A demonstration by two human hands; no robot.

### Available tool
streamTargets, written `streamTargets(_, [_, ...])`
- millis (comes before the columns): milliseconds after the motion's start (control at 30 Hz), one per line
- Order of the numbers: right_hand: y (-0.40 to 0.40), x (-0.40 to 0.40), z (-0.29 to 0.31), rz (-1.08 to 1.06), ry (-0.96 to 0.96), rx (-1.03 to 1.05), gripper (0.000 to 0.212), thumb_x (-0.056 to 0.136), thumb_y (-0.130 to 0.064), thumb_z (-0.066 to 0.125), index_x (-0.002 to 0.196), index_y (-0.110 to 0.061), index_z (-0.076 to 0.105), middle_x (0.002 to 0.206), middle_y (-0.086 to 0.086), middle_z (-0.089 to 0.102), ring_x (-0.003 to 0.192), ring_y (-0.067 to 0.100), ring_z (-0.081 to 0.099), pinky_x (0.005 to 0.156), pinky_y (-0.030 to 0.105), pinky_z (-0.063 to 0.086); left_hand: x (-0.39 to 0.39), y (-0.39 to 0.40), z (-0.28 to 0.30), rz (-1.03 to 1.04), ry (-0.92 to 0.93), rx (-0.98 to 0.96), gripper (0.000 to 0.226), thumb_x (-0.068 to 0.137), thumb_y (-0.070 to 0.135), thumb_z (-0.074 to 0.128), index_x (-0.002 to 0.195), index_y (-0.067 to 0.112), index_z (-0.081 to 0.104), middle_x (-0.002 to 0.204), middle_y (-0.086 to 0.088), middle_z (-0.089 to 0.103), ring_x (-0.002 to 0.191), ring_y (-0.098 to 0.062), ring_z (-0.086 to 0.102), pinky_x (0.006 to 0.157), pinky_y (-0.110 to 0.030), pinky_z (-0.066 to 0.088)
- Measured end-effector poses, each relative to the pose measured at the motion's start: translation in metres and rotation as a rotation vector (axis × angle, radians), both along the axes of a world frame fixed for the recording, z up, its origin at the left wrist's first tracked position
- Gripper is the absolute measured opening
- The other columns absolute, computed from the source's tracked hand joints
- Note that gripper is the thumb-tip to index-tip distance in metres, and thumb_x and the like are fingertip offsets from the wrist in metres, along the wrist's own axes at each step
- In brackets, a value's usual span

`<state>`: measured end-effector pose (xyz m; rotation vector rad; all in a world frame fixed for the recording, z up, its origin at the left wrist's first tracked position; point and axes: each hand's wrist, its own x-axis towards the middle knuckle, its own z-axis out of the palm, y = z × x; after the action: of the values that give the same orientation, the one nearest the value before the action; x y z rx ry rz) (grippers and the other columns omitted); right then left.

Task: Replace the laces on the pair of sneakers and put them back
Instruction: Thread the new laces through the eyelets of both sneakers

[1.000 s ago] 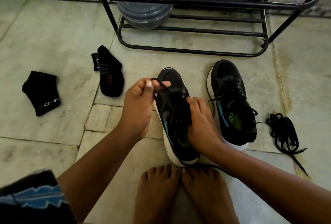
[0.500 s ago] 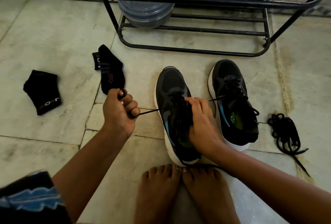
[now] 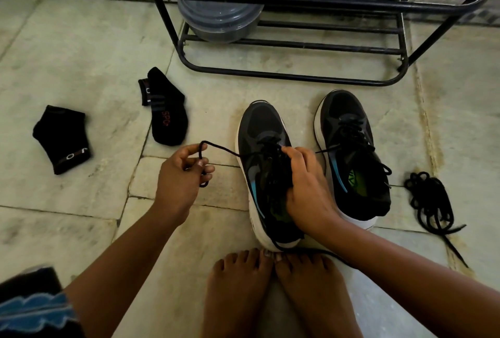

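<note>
A: Quick, hands?
B: Left hand (image 3: 180, 175) is pinching the free end of a black lace (image 3: 224, 149), fingers curled round it, lace looping up over the fingertips. It is running across to the left sneaker (image 3: 266, 148).
A: Right?
B: Right hand (image 3: 305, 183) is sitting on top of that same sneaker, fingers curled and gripping the tongue and lacing area, holding it down.
A: Where are the shoes sitting?
B: Both are standing on the stone floor (image 3: 81, 53), toes pointing away from the person. The right sneaker (image 3: 349, 132) is just beside the other one, laced, nobody touching it.
A: Spare laces?
B: A loose bundle of black lace (image 3: 430, 202) is lying on the floor, right of the pair.
A: Rest?
B: Two black socks (image 3: 167, 110) are lying off to the left. Black metal rack (image 3: 297, 78) is standing behind the shoes, a grey lidded container (image 3: 221, 10) on its low shelf. Bare feet (image 3: 278, 291) are touching the left sneaker's heel.
</note>
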<state>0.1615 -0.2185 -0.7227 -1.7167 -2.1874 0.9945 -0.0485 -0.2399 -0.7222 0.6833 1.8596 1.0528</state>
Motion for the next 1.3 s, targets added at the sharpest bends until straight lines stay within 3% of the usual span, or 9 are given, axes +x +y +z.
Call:
streamTargets(100, [0.0, 0.001, 0.0, -0.008, 0.001, 0.003, 0.074, 0.082, 0.001, 0.056, 0.145, -0.021, 0.022, 0.144, 0.0, 0.024, 0.129, 0.019, 0.032, 0.106, 0.039, 0.039, -0.001, 0.0, 0.003, 0.028, 0.053, 0.027, 0.02, 0.094, 0.004, 0.053, 0.111, 0.013, 0.057, 0.09, -0.006, 0.07, 0.082, -0.014, 0.07, 0.076, -0.026, 0.056])
streamTargets(300, [0.0, 0.001, 0.001, 0.005, -0.015, 0.016, 0.073, 0.083, 0.0, 0.054, 0.145, -0.021, 0.021, 0.144, 0.0, 0.024, 0.129, 0.019, 0.032, 0.107, 0.039, 0.039, 0.016, 0.01, 0.003, 0.139, -0.36, -0.015, 0.012, 0.09, -0.002, 0.056, 0.095, 0.009, 0.058, 0.092, -0.011, 0.067, 0.081, -0.015, 0.069, 0.076, -0.026, 0.058])
streamTargets(367, [-0.001, 0.001, 0.001, 0.013, -0.025, 0.026, 0.073, 0.084, -0.001, 0.054, 0.145, -0.02, 0.021, 0.144, 0.001, 0.024, 0.128, 0.019, 0.032, 0.106, 0.038, 0.039, 0.015, 0.011, 0.002, 0.118, -0.339, -0.054, 0.017, 0.089, -0.001, 0.057, 0.099, 0.012, 0.059, 0.103, -0.007, 0.064, 0.094, -0.017, 0.064, 0.081, -0.031, 0.057])
streamTargets(533, [0.0, 0.0, 0.002, 0.019, -0.023, 0.025, 0.074, 0.083, 0.0, 0.054, 0.146, -0.02, 0.021, 0.144, 0.001, 0.023, 0.129, 0.019, 0.031, 0.106, 0.038, 0.039, -0.007, 0.003, -0.009, -0.041, 0.234, -0.038, 0.033, 0.09, -0.003, 0.053, 0.11, 0.023, 0.059, 0.118, 0.0, 0.056, 0.097, -0.015, 0.058, 0.081, -0.037, 0.054])
streamTargets(667, [0.0, -0.001, 0.003, 0.023, -0.032, 0.019, 0.074, 0.084, -0.001, 0.054, 0.146, -0.02, 0.02, 0.144, 0.0, 0.022, 0.129, 0.019, 0.031, 0.106, 0.038, 0.039, -0.02, -0.01, -0.025, -0.627, 0.802, 0.012, 0.032, 0.085, -0.004, 0.057, 0.1, 0.022, 0.067, 0.107, 0.0, 0.054, 0.093, -0.015, 0.055, 0.077, -0.02, 0.043])
streamTargets(767, [0.0, -0.001, 0.003, 0.023, -0.029, 0.021, 0.074, 0.083, 0.0, 0.054, 0.145, -0.02, 0.02, 0.144, 0.001, 0.023, 0.128, 0.02, 0.031, 0.106, 0.038, 0.039, -0.019, -0.016, -0.032, -0.938, 0.9, -0.1, 0.031, 0.086, 0.003, 0.059, 0.107, 0.025, 0.068, 0.114, 0.002, 0.053, 0.106, -0.017, 0.05, 0.083, -0.027, 0.045])
streamTargets(1033, [0.001, 0.0, 0.003, 0.029, -0.029, 0.005, 0.073, 0.084, -0.001, 0.054, 0.146, -0.021, 0.02, 0.144, 0.0, 0.022, 0.129, 0.019, 0.029, 0.106, 0.038, 0.039, -0.021, -0.018, -0.034, -0.955, 1.124, -0.059, 0.012, 0.082, 0.02, 0.069, 0.093, 0.024, 0.071, 0.102, 0.0, 0.063, 0.097, -0.024, 0.055, 0.083, -0.039, 0.039])
streamTargets(1100, [0.001, -0.001, 0.003, 0.037, -0.022, 0.002, 0.073, 0.083, 0.0, 0.054, 0.145, -0.021, 0.022, 0.144, 0.0, 0.023, 0.129, 0.019, 0.03, 0.107, 0.038, 0.038, -0.017, -0.021, -0.037, -0.927, 1.102, -0.021, 0.011, 0.082, 0.018, 0.069, 0.092, 0.022, 0.069, 0.096, 0.0, 0.063, 0.092, -0.023, 0.055, 0.079, -0.036, 0.039])
streamTargets(1300, [-0.002, -0.002, 0.0, 0.027, -0.038, 0.052, 0.074, 0.082, -0.002, 0.056, 0.144, -0.021, 0.021, 0.143, 0.002, 0.023, 0.128, 0.02, 0.03, 0.107, 0.039, 0.037, 0.015, -0.006, -0.014, -0.491, 0.564, 0.175, 0.014, 0.091, 0.015, 0.059, 0.099, 0.026, 0.06, 0.09, 0.012, 0.063, 0.088, 0.002, 0.056, 0.075, -0.002, 0.035])
